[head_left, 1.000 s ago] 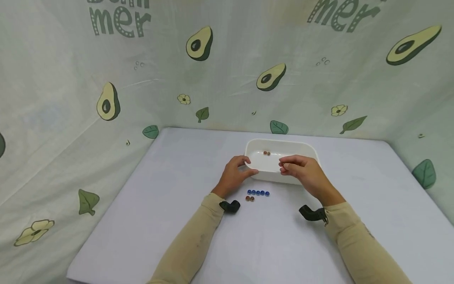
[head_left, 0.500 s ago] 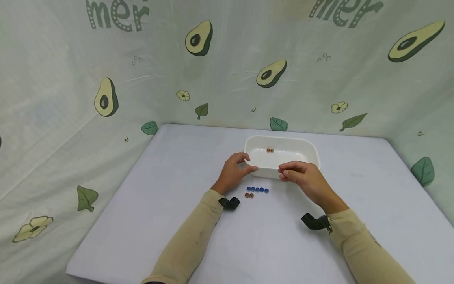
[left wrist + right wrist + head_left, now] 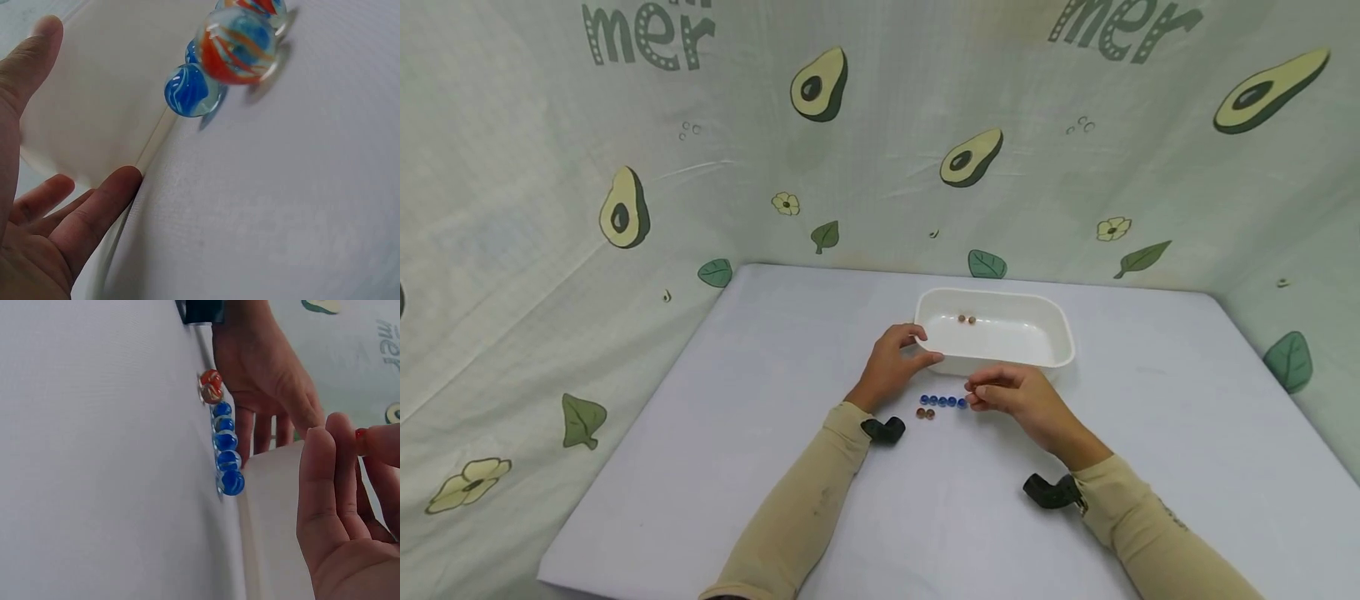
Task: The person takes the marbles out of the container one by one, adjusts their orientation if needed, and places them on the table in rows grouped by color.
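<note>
My left hand (image 3: 891, 367) holds the left front corner of a white plastic tub (image 3: 1000, 367), thumb at the front wall and fingers on the left side. In front of the tub, my right hand (image 3: 1011, 408) pinches a reddish marble (image 3: 360, 442) between thumb and fingertips; most of it is hidden. A row of several blue marbles (image 3: 942, 402) lies on the table, its right end beside the right fingertips. Two orange marbles (image 3: 926, 413) sit just before the row's left end. Inside the tub rest two more orange marbles (image 3: 967, 320).
A white-covered table (image 3: 737, 467) carries everything. Behind and to the sides hangs a pale cloth (image 3: 880, 167) printed with avocados and leaves. Each wrist bears a dark camera mount (image 3: 883, 430).
My right hand has moved from over the tub's front rim toward me and left, to the blue row's right end, still pinching the marble. My left hand stays at the tub corner.
</note>
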Available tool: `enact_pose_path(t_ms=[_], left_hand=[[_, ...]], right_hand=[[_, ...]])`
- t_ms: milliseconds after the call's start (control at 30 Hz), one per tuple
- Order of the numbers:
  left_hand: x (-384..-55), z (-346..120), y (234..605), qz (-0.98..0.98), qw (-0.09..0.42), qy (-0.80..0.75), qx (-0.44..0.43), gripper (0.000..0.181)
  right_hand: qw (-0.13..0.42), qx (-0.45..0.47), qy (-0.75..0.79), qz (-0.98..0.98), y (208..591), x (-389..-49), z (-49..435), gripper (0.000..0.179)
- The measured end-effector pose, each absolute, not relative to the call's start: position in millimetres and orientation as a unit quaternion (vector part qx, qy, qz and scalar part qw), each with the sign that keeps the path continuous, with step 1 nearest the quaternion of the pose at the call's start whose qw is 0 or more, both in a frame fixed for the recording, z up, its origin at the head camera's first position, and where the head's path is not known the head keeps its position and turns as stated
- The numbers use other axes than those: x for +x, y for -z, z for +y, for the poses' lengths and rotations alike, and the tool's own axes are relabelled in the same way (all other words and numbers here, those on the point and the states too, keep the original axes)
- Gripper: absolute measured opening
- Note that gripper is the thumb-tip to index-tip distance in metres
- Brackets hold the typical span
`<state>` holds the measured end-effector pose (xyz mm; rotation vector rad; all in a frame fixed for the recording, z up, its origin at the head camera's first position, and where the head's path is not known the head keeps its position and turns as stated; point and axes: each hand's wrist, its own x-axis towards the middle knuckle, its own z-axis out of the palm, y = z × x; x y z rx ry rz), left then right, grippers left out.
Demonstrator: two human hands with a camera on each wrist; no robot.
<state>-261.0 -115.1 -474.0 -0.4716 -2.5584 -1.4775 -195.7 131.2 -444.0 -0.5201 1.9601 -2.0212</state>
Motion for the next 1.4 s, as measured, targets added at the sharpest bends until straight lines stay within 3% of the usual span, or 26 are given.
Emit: enact_pose_path(t_ms=[633, 1400], left_hand=[[-263, -116, 477, -0.848, 0.081, 0.495, -0.168, 0.043], [-261, -114, 473, -0.849, 0.077, 0.496, -0.162, 0.040]], right_hand=[[0.170, -0.160, 0.664, 0.711, 458, -185, 113, 0.030], [0.123, -0.170, 0.558, 0.803, 453, -183, 89, 0.013]])
